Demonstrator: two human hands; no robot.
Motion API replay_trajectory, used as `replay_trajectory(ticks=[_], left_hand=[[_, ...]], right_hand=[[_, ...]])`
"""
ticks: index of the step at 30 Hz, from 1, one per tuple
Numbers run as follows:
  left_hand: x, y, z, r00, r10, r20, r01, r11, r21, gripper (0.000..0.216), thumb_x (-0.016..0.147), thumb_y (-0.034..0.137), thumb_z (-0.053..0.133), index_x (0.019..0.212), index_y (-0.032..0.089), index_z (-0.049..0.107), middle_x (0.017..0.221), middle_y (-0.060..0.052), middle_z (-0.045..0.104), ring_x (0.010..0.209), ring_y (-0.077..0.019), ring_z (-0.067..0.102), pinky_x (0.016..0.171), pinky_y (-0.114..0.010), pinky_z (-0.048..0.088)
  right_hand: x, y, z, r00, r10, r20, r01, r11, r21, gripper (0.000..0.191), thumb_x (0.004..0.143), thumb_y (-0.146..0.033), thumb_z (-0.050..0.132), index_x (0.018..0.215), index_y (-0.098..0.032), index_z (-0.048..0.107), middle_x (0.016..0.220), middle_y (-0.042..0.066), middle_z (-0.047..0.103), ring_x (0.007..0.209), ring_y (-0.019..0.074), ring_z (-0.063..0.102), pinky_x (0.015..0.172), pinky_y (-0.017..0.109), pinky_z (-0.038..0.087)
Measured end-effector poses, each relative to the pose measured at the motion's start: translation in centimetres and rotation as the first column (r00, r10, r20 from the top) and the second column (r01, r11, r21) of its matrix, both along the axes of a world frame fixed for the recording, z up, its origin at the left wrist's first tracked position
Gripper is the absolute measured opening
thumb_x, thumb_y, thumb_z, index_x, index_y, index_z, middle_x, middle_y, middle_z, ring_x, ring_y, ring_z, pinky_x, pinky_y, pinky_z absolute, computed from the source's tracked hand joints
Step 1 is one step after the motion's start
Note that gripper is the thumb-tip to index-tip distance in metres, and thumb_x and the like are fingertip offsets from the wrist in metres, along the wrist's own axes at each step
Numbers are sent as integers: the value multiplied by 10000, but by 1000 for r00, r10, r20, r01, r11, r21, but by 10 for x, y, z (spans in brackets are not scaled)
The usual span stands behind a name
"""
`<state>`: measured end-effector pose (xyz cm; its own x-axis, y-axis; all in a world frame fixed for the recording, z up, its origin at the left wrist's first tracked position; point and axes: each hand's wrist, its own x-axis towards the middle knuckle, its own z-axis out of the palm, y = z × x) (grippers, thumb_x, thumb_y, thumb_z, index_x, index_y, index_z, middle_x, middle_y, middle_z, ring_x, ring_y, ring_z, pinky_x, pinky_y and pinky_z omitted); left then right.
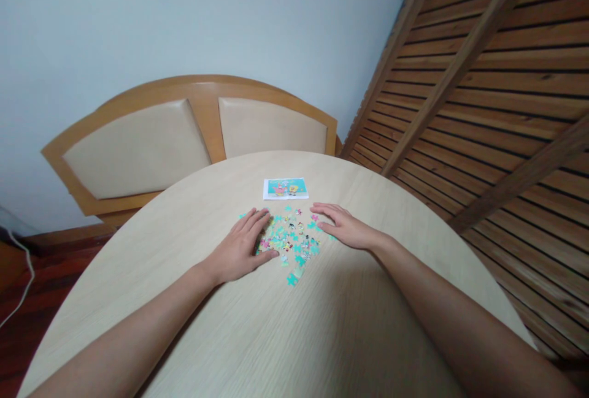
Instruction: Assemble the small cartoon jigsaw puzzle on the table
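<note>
Pale wall (184,18); padded backrest (138,149); slatted wood (499,88).

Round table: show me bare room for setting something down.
The tabletop is bare between the forearms, short of the jigsaw pieces; outward of the left hand and right hand; and on both sides of the cartoon picture sheet. Crowded: between the hands, where pieces lie scattered.

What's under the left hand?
Under the left hand is the table, with puzzle pieces showing near thumb and fingers. The palm covers whatever lies beneath it, so hidden pieces can't be ruled out.
</note>
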<state>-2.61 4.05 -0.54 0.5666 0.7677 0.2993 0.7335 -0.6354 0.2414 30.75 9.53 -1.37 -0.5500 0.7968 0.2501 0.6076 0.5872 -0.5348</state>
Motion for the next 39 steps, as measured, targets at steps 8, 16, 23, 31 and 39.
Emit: replay_trajectory(ticks=[8,16,23,31,39], left_hand=[[22,-15,10,999,52,-12,-51,998,41,986,802,809,596,1520,167,384,1564,-164,445,1472,-423,338,1166,-636,346],[30,-21,8,991,123,44,-126,991,53,834,879,726,576,1491,182,424,1541,-165,470,1465,-395,363,1160,-612,360],[42,-32,7,999,52,-4,-52,995,89,935,825,755,619,1529,193,367,1573,-174,422,1479,-418,323,1177,-627,310],[31,-15,5,976,196,96,-206,972,110,675,932,624,579,1431,181,479,1493,-162,522,1440,-396,397,1152,-610,372],[50,-20,2,982,183,36,-186,976,110,859,838,700,648,1472,160,437,1546,-193,446,1460,-456,325,1150,-648,333]], right_hand=[[-9,-11,5,996,-59,66,55,996,69,490,957,-518,574,1374,-260,589,1468,115,558,1377,300,480,1146,540,373],[-13,-15,7,988,-104,114,92,990,103,486,969,-504,560,1379,-243,582,1471,110,561,1369,292,488,1145,524,372],[-15,-18,8,986,-103,129,85,986,141,514,949,-524,590,1379,-244,580,1462,120,563,1355,305,494,1125,531,384],[-16,-19,8,987,-98,128,79,986,148,508,957,-539,570,1378,-253,578,1462,121,560,1352,314,494,1113,543,385],[-19,-23,13,982,-75,174,48,987,154,630,911,-596,605,1413,-219,559,1512,153,503,1385,335,457,1136,552,358]])
